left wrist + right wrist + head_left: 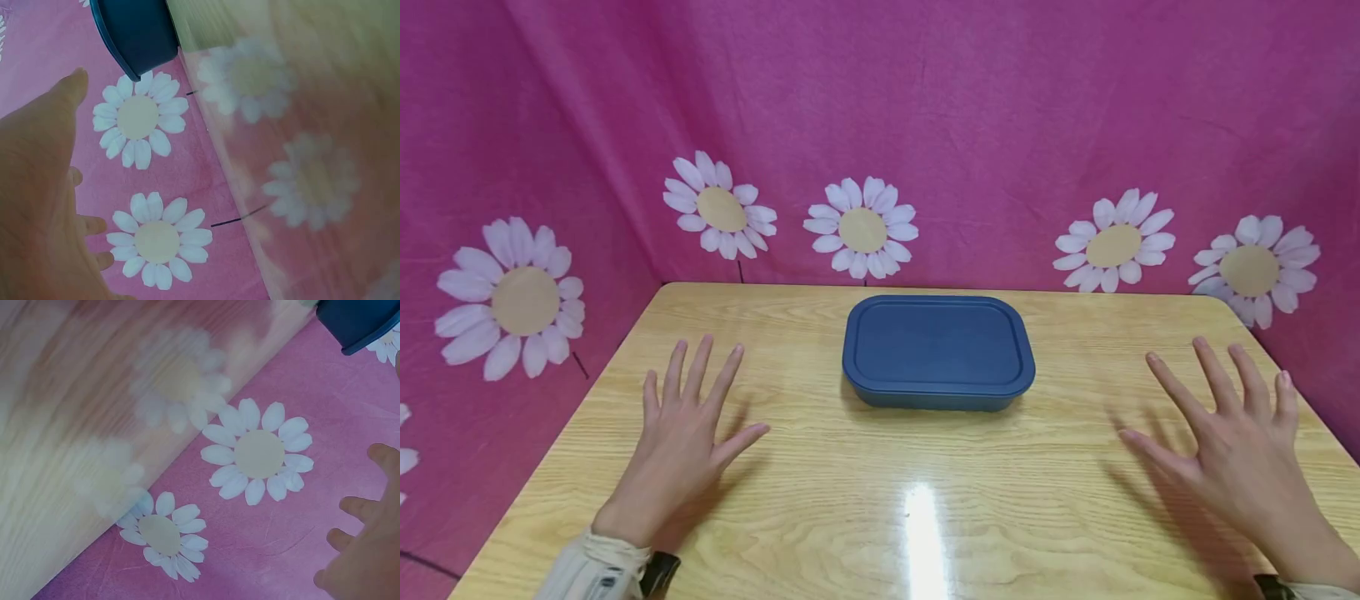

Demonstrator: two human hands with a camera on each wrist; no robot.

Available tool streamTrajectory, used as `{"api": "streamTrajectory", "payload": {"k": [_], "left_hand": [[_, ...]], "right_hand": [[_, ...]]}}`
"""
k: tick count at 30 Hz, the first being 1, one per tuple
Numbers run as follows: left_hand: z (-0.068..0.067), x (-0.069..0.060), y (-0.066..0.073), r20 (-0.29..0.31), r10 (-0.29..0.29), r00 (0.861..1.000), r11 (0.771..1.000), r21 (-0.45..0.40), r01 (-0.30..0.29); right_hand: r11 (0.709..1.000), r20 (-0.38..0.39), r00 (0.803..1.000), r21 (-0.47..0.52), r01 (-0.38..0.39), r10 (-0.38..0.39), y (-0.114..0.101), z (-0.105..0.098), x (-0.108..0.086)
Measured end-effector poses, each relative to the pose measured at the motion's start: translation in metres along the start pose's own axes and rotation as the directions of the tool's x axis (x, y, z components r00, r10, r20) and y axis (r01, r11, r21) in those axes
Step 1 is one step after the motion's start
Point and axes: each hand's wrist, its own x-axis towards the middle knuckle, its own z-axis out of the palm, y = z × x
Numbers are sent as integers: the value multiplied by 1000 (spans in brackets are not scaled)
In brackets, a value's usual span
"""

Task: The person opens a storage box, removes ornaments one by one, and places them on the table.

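Note:
A dark blue rectangular container with a lid (938,346) sits on the wooden table, a little right of the middle of the head view. Its lid lies flat on top, so the inside is hidden. To its left my left hand (677,442) hovers over the table, palm down with fingers spread, holding nothing. On the other side my right hand (1243,454) is held likewise, fingers spread and apart from the container. A corner of the container (140,34) shows at the top of the left wrist view, and another part of the container (359,322) at the top right of the right wrist view.
The glossy wooden table (820,500) reflects a bright light near its front. Behind and to the sides hangs a pink cloth (970,125) printed with white daisies, close to the table's back edge.

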Motion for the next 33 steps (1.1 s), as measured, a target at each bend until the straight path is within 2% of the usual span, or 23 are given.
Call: {"api": "streamTrajectory", "payload": {"k": [4, 15, 21, 27, 33], "left_hand": [[-2, 0, -3, 6, -9, 1000, 1000, 1, 9], [-8, -1, -7, 34, -63, 997, 998, -30, 64], [-11, 2, -5, 31, -45, 999, 998, -43, 46], [-15, 13, 0, 22, 1, 1000, 1000, -31, 0], [-16, 27, 3, 39, 11, 999, 999, -46, -9]], "right_hand": [[1000, -30, 999, 14, 13, -13, -1, -2, 3], [999, -28, 999, 4, 34, -34, -4, -5, 9], [999, -2, 999, 2, 52, -52, -5, -8, 15], [997, 11, 997, 16, 73, -73, -9, -6, 23], [996, 22, 996, 33, 87, -88, -15, -2, 37]]}}
